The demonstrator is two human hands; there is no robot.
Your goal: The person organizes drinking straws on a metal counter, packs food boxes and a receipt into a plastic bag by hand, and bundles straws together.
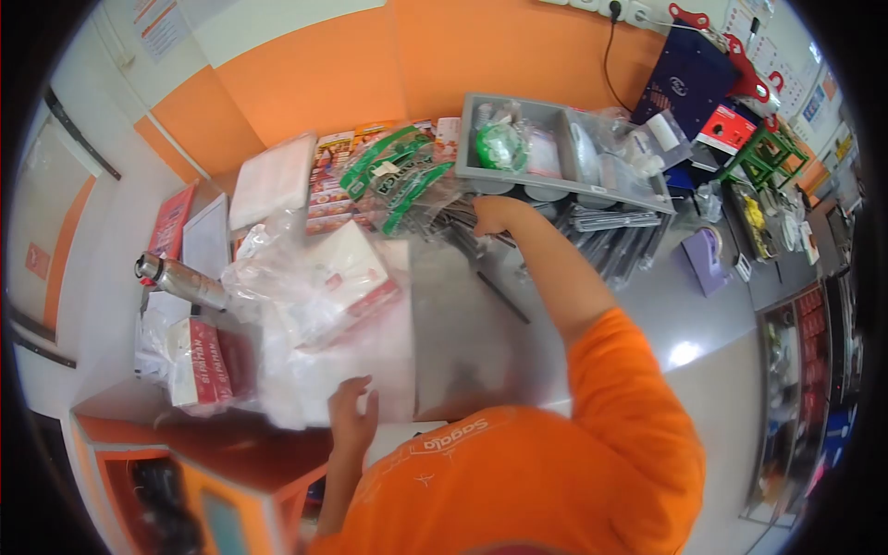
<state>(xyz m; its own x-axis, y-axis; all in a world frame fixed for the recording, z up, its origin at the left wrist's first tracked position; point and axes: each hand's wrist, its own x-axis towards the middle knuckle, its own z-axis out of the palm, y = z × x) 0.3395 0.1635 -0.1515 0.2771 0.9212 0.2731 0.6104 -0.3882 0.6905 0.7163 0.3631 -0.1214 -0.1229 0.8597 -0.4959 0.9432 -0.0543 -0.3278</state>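
Note:
My right hand (492,215) reaches to the back of the metal table, by a green-and-clear plastic bag (402,176) and a bunch of dark wrapped sticks (453,222). Its fingers are bent, and what they hold, if anything, is too small to make out. A single dark stick (503,297) lies on the table in front of it. Near the front edge, my left hand (353,407) is raised with thumb and fingers apart, holding nothing. Beyond it, a plastic-wrapped white and red pack (347,277) rests on white sheets (388,342).
A grey divided tray (562,185) holds bagged items at the back. More wrapped sticks (620,242) lie below it, with a purple tape dispenser (708,262) to the right. A metal bottle (185,280) leans at the left, above a red and white pack (199,363).

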